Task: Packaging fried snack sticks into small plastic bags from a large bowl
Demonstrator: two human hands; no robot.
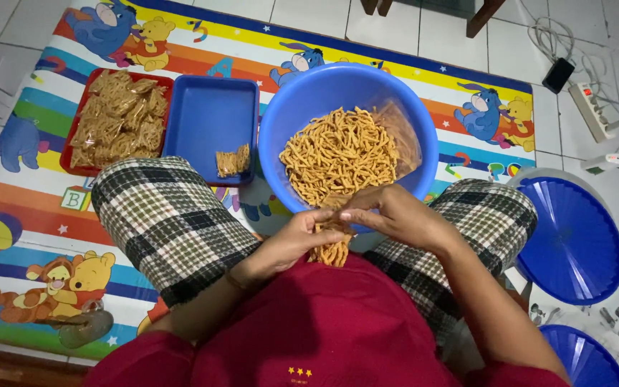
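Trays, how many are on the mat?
2: a red tray full of packed snacks at far left, and a blue tray beside it, next to the blue bowl.

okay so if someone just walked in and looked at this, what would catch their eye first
Most likely the big blue bowl at centre, heaped with orange-yellow snack sticks. Just below it, the left hand and right hand meet over a small clear bag of sticks. On the left, a red tray full of packed bags sits beside a blue tray, all on a bright cartoon mat.
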